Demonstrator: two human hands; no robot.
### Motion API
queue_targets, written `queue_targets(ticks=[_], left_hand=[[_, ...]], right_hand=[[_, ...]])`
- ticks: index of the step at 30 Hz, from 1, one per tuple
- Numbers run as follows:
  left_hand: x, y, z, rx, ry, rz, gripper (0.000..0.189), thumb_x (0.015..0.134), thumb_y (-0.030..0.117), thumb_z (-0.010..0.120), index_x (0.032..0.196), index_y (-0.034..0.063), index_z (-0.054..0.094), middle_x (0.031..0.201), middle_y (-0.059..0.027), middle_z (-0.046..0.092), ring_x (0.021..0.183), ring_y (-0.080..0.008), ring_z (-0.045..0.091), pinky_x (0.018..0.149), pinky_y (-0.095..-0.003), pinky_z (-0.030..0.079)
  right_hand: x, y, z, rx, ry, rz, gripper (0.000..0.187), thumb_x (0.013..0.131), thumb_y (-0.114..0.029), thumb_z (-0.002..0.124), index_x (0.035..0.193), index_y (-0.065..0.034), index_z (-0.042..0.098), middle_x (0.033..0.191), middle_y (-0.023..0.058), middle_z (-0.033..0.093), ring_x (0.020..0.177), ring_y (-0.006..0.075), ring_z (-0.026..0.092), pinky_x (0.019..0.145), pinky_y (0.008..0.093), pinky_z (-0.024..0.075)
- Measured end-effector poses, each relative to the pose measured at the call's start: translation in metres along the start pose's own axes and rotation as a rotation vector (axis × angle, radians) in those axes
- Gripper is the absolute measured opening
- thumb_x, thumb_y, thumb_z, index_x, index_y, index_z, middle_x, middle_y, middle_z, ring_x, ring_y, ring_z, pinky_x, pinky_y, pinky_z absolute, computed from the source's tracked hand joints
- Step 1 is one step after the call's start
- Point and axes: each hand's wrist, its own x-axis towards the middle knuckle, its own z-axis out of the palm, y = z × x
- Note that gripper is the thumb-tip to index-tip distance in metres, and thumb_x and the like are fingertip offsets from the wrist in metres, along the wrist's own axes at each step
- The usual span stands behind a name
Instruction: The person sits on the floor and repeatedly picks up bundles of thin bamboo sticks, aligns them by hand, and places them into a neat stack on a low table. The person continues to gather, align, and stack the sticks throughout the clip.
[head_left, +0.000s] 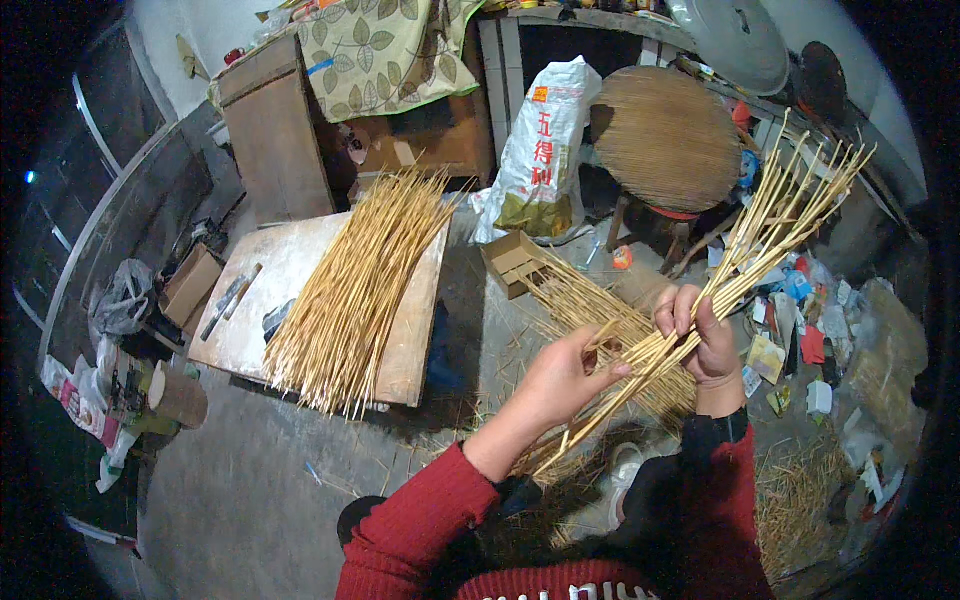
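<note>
A bundle of dry straw stalks runs slantwise across both hands, its bushy ends fanned out at the upper right. My right hand is closed around the middle of the bundle. Lower down, my left hand has thumb and fingers on the same stalks, near a bent piece of straw; its grip is partly hidden. A large pile of straw stalks lies on a low wooden board at the left. More straw stalks lie on the floor behind my hands, by an open cardboard box.
A knife-like tool lies on the board's left part. Behind stand a white woven sack bearing writing and a round slatted stool. Mixed litter and loose straw cover the floor at right. A cloth-covered cabinet stands behind.
</note>
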Motion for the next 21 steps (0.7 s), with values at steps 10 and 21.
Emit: queue_targets(ticks=[10, 21], left_hand=[[0.028, -0.001, 0.018, -0.462, -0.011, -0.013, 0.017, 0.094, 0.018, 0.057, 0.101, 0.0027, 0.056, 0.084, 0.0021, 0.055, 0.073, -0.0066, 0.048, 0.065, -0.0245, 0.043], [0.002, -0.001, -0.057, -0.734, 0.195, -0.163, 0.019, 0.1, 0.028, 0.041, 0.089, 0.0135, 0.043, 0.064, 0.0055, 0.039, 0.053, -0.006, 0.033, 0.048, -0.0214, 0.027]], right_hand=[[0.0, -0.003, -0.019, -0.001, 0.029, -0.037, 0.039, 0.097, -0.037, 0.044, 0.074, -0.0059, 0.047, 0.079, 0.0074, 0.047, 0.072, 0.0143, 0.043, 0.066, 0.0245, 0.037], [-0.007, -0.019, -0.039, 0.121, 0.229, -0.208, 0.038, 0.1, -0.035, 0.037, 0.072, -0.01, 0.04, 0.07, 0.0027, 0.04, 0.064, 0.0112, 0.035, 0.059, 0.0228, 0.0313]])
